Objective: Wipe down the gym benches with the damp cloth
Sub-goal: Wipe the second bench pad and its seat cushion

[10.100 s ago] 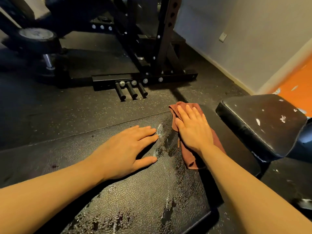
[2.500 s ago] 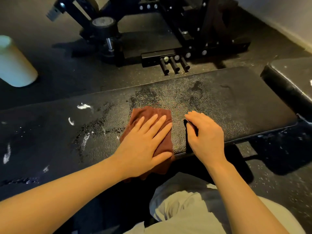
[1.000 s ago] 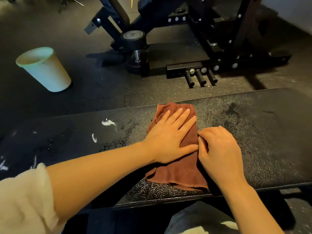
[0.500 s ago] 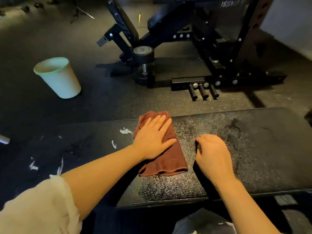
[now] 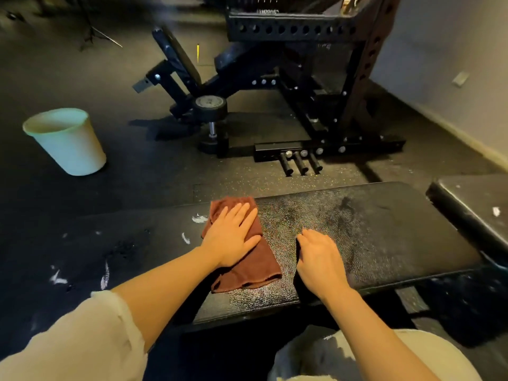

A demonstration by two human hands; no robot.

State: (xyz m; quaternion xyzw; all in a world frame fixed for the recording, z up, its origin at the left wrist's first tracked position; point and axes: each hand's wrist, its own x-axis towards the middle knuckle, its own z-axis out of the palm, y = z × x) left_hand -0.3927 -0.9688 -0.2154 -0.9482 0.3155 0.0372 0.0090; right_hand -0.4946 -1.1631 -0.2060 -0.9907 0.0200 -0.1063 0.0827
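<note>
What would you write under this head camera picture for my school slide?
Left hand pressing a brown cloth flat on a black gym bench, right hand resting beside it.

We see a brown cloth (image 5: 247, 266) spread flat under our left hand (image 5: 230, 239) on the black bench pad (image 5: 384, 237) (wet sheen right of it), trailing toward the near edge.
</note>
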